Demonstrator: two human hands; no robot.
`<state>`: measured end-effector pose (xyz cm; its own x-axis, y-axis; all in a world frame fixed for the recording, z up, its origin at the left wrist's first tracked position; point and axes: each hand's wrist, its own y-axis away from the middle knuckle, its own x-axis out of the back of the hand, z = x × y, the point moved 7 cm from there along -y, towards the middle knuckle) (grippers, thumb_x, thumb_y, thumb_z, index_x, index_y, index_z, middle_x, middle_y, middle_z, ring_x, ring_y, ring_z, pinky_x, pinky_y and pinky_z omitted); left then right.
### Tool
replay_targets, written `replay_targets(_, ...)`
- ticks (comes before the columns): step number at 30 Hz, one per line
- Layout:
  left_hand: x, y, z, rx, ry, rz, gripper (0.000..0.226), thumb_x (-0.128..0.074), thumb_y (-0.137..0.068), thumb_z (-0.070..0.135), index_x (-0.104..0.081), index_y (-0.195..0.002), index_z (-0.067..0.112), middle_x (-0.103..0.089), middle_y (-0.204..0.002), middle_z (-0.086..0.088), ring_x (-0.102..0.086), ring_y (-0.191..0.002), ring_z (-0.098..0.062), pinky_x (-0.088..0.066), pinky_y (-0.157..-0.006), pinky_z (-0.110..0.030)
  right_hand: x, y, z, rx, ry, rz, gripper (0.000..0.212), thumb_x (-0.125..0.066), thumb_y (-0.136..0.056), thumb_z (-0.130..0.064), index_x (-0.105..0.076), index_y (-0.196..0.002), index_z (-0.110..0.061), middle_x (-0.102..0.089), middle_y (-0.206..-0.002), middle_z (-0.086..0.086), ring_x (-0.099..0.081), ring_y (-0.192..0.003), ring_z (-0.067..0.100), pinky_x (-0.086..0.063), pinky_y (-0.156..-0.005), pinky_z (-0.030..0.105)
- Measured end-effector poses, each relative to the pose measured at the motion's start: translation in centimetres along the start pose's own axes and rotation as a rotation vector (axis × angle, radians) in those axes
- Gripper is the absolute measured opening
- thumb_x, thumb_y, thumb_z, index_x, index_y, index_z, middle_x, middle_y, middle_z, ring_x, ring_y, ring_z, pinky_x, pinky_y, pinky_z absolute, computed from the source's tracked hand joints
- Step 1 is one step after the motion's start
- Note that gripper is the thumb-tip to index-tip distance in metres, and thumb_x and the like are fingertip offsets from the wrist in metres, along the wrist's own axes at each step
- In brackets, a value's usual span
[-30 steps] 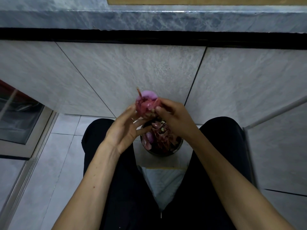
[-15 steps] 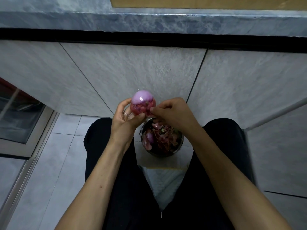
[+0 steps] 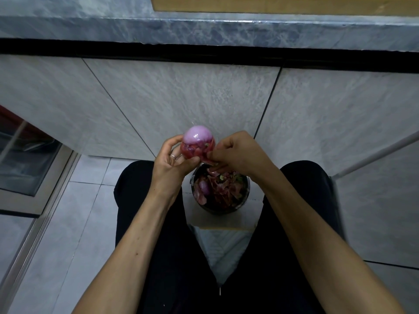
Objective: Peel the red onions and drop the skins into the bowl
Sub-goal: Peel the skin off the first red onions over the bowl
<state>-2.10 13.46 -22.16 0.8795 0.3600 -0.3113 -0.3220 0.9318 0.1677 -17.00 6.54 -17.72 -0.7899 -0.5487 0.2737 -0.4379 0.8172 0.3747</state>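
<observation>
A red onion (image 3: 197, 140) is held up in front of me, its upper half bare pale purple, its lower half still in red skin. My left hand (image 3: 170, 164) grips it from the left, a ring on one finger. My right hand (image 3: 235, 152) pinches a flap of loose red skin (image 3: 205, 157) at the onion's lower right. Right below, between my knees, a dark round bowl (image 3: 238, 206) holds a heap of red skins and one purple onion piece (image 3: 204, 187).
The bowl sits on a low pale stool or board (image 3: 217, 223) on the tiled floor. A grey tiled wall (image 3: 181, 98) rises just ahead under a marble counter edge (image 3: 204, 28). A glass-fronted unit (image 3: 25, 159) stands at the left.
The dry stem tip is gone from the onion's top and more bare purple flesh shows. My right hand has shifted to the onion's lower right and pulls skin downward.
</observation>
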Motion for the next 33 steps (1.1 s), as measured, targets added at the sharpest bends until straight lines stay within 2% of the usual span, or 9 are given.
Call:
replay_targets(3,0.0,0.0,0.0,0.001,-0.005,0.000,0.054,-0.074,-0.069,-0.003,-0.062,-0.115,0.024,-0.073,-0.115,-0.007,-0.071,-0.100,-0.019,-0.057,-0.086,-0.032,0.1,0.1,0.2,0.029,-0.024,0.041,0.014,-0.071,-0.080,-0.007,-0.071,-0.076,0.007,-0.072,-0.071,0.021,-0.072,-0.066,0.031,-0.061,-0.070,0.048)
replay_targets(7,-0.2,-0.1,-0.5,0.040,0.072,-0.014,0.051,-0.072,-0.073,-0.003,-0.062,-0.117,0.020,-0.074,-0.113,-0.012,-0.070,-0.104,-0.027,-0.055,-0.097,-0.045,0.5,0.4,-0.2,0.107,-0.003,0.148,0.014,-0.071,-0.076,-0.008,-0.071,-0.066,0.002,-0.069,-0.061,0.014,-0.066,-0.054,0.019,-0.056,-0.059,0.033)
replay_targets(10,-0.4,-0.2,-0.5,0.070,0.136,-0.038,0.050,-0.069,-0.075,-0.005,-0.060,-0.120,0.016,-0.074,-0.109,-0.014,-0.072,-0.100,-0.028,-0.055,-0.098,-0.047,0.2,0.6,0.1,0.091,-0.113,0.128,0.014,-0.069,-0.079,-0.007,-0.072,-0.066,-0.005,-0.068,-0.057,0.008,-0.066,-0.053,0.015,-0.054,-0.057,0.027)
replay_targets(17,-1.2,-0.2,-0.4,0.111,0.159,-0.110,0.051,-0.066,-0.075,-0.005,-0.057,-0.122,0.012,-0.076,-0.103,-0.011,-0.073,-0.094,-0.026,-0.059,-0.086,-0.040,-0.3,0.8,1.4,-0.003,-0.340,0.030,0.014,-0.063,-0.083,-0.003,-0.068,-0.083,0.011,-0.070,-0.070,0.018,-0.068,-0.061,0.023,-0.056,-0.061,0.027)
replay_targets(21,-1.5,-0.1,-0.4,0.112,0.162,-0.107,0.051,-0.068,-0.075,-0.001,-0.055,-0.123,0.010,-0.076,-0.102,-0.011,-0.074,-0.093,-0.026,-0.059,-0.084,-0.038,-0.4,0.8,1.6,-0.015,-0.422,0.000,0.011,-0.062,-0.082,-0.002,-0.069,-0.075,0.002,-0.069,-0.069,0.017,-0.068,-0.061,0.023,-0.055,-0.063,0.028)
replay_targets(25,-1.6,-0.2,-0.3,0.115,0.199,-0.114,0.078,-0.097,-0.055,0.018,-0.057,-0.121,0.010,-0.075,-0.103,-0.012,-0.074,-0.093,-0.026,-0.059,-0.082,-0.036,-1.2,0.5,2.3,-0.076,-0.612,-0.050,0.014,-0.060,-0.080,0.001,-0.067,-0.069,-0.003,-0.067,-0.066,0.016,-0.065,-0.059,0.024,-0.053,-0.066,0.032)
replay_targets(27,-1.5,-0.3,-0.3,0.123,0.192,-0.118,0.069,-0.092,-0.060,0.011,-0.057,-0.120,0.011,-0.076,-0.100,-0.010,-0.074,-0.091,-0.025,-0.060,-0.082,-0.037,-1.4,0.4,2.5,-0.080,-0.656,-0.058,0.017,-0.058,-0.080,0.003,-0.067,-0.067,-0.003,-0.066,-0.065,0.015,-0.064,-0.058,0.025,-0.050,-0.065,0.032)
replay_targets(30,-1.4,-0.2,-0.5,0.132,0.153,-0.088,0.048,-0.067,-0.074,-0.002,-0.058,-0.119,0.011,-0.076,-0.096,-0.008,-0.074,-0.087,-0.024,-0.060,-0.083,-0.038,-1.2,0.5,2.7,-0.076,-0.609,-0.054,0.010,-0.059,-0.081,0.000,-0.068,-0.076,0.002,-0.068,-0.069,0.016,-0.064,-0.060,0.024,-0.051,-0.065,0.032)
replay_targets(33,-0.7,-0.2,-0.6,0.069,0.092,-0.035,0.048,-0.068,-0.075,-0.003,-0.057,-0.119,0.013,-0.076,-0.102,-0.010,-0.072,-0.095,-0.027,-0.058,-0.091,-0.042,-0.9,0.6,2.6,-0.099,-0.487,-0.076,0.018,-0.065,-0.085,-0.013,-0.071,-0.090,0.004,-0.073,-0.083,0.017,-0.070,-0.071,0.026,-0.056,-0.069,0.033)
